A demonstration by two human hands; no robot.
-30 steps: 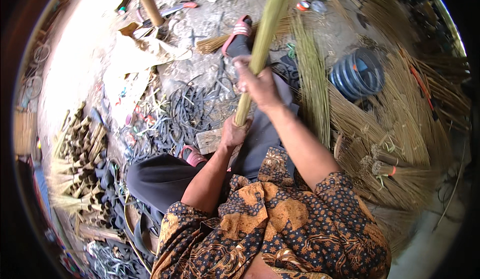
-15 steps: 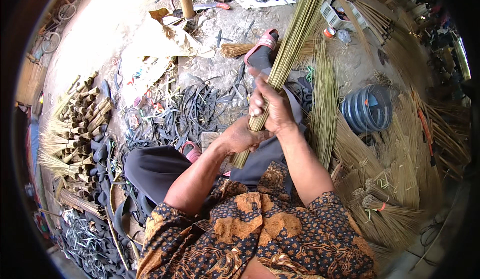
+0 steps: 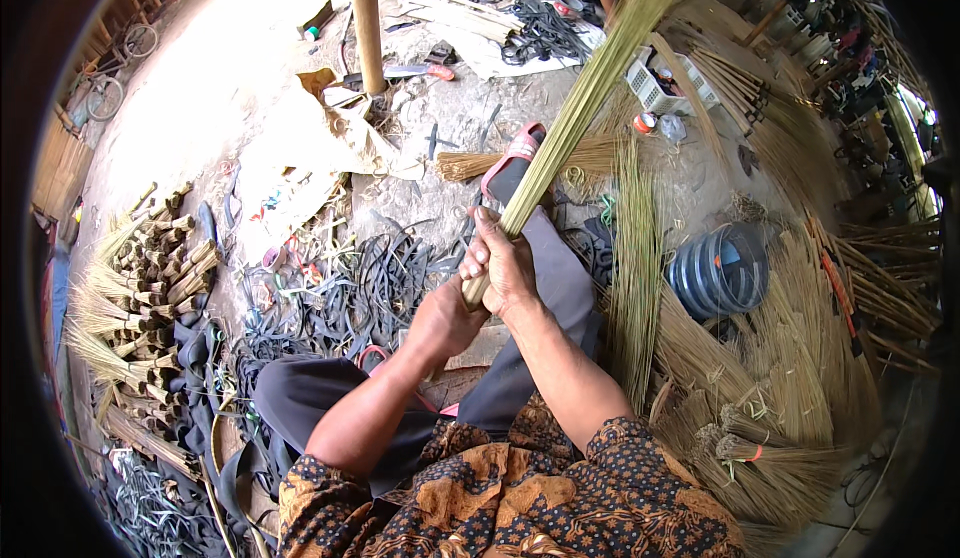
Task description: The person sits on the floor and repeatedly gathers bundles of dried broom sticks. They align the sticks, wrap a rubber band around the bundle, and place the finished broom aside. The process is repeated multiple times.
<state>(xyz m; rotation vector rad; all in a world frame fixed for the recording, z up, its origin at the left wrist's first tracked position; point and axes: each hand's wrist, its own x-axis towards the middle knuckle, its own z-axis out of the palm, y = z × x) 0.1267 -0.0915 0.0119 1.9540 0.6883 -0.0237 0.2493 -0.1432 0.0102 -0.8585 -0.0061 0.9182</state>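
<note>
A long bundle of thin yellow-green broom sticks [image 3: 580,118] slants up and away from the person's lap, its far end fanning out toward the top of the view. The right hand [image 3: 505,263] is clenched around the bundle near its lower end, fingers wrapped over the top. The left hand [image 3: 445,318] grips the very base just below it, closed on the sticks, the two hands touching.

The person sits on the ground with dark grey trousers [image 3: 540,288] and a brown patterned shirt [image 3: 520,498]; one leg stretches forward under the bundle, ending in a pink sandal [image 3: 515,153].

The ground [image 3: 240,68] is bare pale concrete, dusty and littered. Just left of the legs lies a heap of black rubber strips [image 3: 370,288]. Further left, finished short brooms [image 3: 140,278] are stacked in a pile. To the right, loose sheaves of sticks [image 3: 640,278] stand and lie across the floor, with a dark blue ribbed drum [image 3: 720,273] on its side among them and tied broom heads [image 3: 770,458] nearer the person. A white plastic crate [image 3: 660,83] sits beyond the sheaves. A bamboo post [image 3: 367,23] rises from the ground ahead, with torn brown paper [image 3: 350,138] at its foot and a bicycle [image 3: 115,78] at the far left edge.
</note>
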